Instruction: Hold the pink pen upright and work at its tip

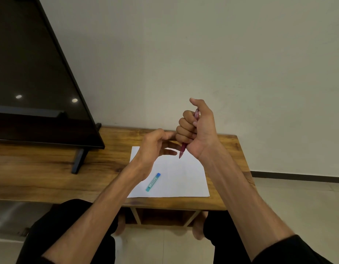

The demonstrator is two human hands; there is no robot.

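My right hand [198, 128] grips a pink mechanical pencil [182, 151] in a fist, tip pointing down, thumb raised near its top end. It is held in the air above a white sheet of paper [176, 178]. My left hand [155, 143] hovers just left of the pencil tip, fingers loosely curled and reaching toward it, holding nothing that I can see. A small teal lead case with a blue cap [153, 182] lies on the paper near its left edge, below my left wrist.
The paper lies on a low wooden table [50, 174] against a pale wall. A dark flat screen [31, 73] on black legs stands on the table's left part. My knees in black trousers and bare feet sit below the table's front edge.
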